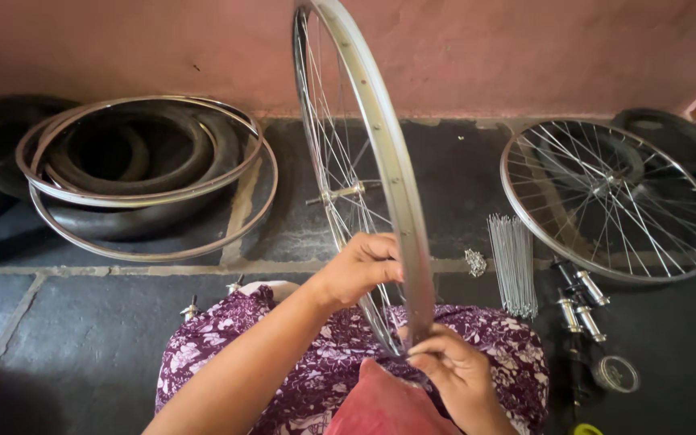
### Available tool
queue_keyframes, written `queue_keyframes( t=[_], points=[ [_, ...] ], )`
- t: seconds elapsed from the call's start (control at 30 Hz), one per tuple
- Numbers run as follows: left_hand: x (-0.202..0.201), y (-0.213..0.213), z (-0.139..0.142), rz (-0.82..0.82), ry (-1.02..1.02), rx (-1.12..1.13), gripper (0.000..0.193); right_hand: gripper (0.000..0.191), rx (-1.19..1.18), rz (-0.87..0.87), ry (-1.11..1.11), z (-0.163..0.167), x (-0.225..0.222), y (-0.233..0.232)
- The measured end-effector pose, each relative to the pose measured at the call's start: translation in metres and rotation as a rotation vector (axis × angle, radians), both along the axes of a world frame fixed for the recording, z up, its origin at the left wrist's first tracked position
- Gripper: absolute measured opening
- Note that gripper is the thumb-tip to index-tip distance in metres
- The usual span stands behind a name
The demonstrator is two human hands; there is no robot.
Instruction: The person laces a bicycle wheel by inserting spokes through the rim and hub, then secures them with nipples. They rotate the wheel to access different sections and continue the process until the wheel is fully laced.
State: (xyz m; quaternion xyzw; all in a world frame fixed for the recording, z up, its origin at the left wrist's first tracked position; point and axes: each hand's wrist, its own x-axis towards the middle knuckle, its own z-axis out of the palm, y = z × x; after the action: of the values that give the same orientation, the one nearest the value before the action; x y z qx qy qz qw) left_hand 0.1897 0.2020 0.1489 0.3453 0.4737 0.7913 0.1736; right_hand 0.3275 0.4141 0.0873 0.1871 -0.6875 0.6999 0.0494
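I've got the spoked wheel [364, 161] upright over my lap. My left hand [360, 270] clasps the rim; my right hand [457, 370] pinches near the bottom spokes. Best to steady the rim with the left and keep the right's pinch light. A bundle of loose spokes [513, 262] lies beside.

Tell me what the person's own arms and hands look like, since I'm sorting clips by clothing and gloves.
Both hands are bare: no gloves, and no rings or bands that I can see on the left hand or the right hand. The left forearm is uncovered, with no sleeve reaching into view. Only the right wrist shows, also unsleeved. No watch or bracelet is visible on either.
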Motion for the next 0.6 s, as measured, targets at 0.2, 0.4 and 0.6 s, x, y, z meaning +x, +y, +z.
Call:
queue_keyframes(
  t=[0.2, 0.4, 0.6],
  points=[
    [0.004, 0.014, -0.004, -0.044, 0.011, -0.003, 0.012, 0.014, 0.531, -0.447, 0.132, 0.052, 0.014, 0.009],
    [0.007, 0.015, -0.006, 0.007, 0.015, -0.021, 0.015, 0.017, 0.473, -0.6, 0.43, 0.106, 0.024, -0.001],
    [0.012, 0.018, -0.005, 0.014, -0.006, 0.008, 0.014, 0.021, 0.573, -0.701, 0.668, 0.128, 0.001, -0.03]
  ],
)
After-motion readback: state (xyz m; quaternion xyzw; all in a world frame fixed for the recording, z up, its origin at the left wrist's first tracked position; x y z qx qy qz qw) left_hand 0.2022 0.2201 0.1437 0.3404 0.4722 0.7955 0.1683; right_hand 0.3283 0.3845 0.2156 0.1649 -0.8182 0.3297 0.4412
